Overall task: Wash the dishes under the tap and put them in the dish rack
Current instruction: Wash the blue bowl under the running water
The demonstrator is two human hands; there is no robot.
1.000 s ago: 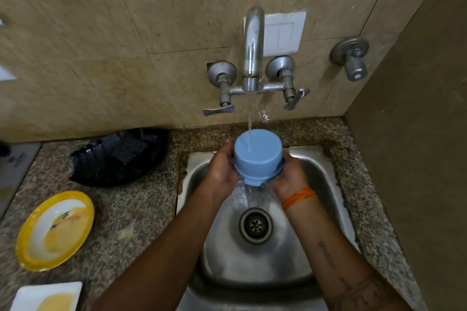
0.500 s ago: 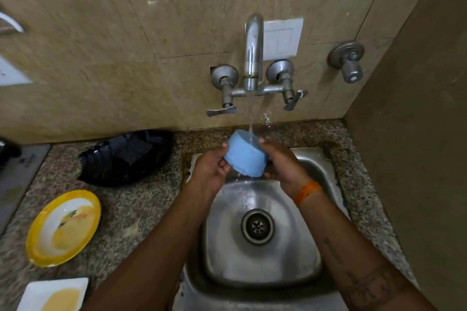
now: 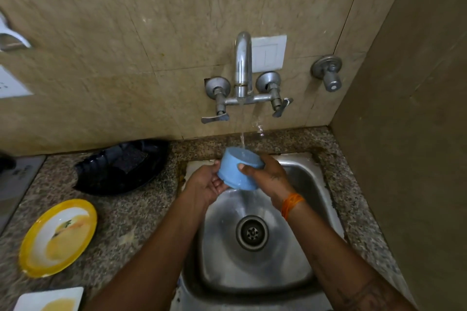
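Observation:
A light blue bowl [image 3: 236, 169] is held tilted and upside down over the steel sink [image 3: 298, 255], its base turned up and to the left. Water runs from the wall tap [image 3: 243, 68] onto the bowl's upper edge and spills down into the basin. My left hand [image 3: 206, 185] cups the bowl's lower left rim from beneath. My right hand [image 3: 267, 177] grips its right side, thumb across the blue wall. An orange band circles my right wrist.
On the granite counter [image 3: 131, 219] left of the sink lie a black dish holding a dark scrub pad [image 3: 118, 166], a yellow-rimmed plate [image 3: 59, 237] and a white square plate [image 3: 48, 299]. A second valve [image 3: 328, 76] juts from the wall at right. A side wall closes the right.
The bowl went from upside down with its base flat under the stream to tilted on its side. Both hands shifted slightly up toward the tap. The camera tilted upward.

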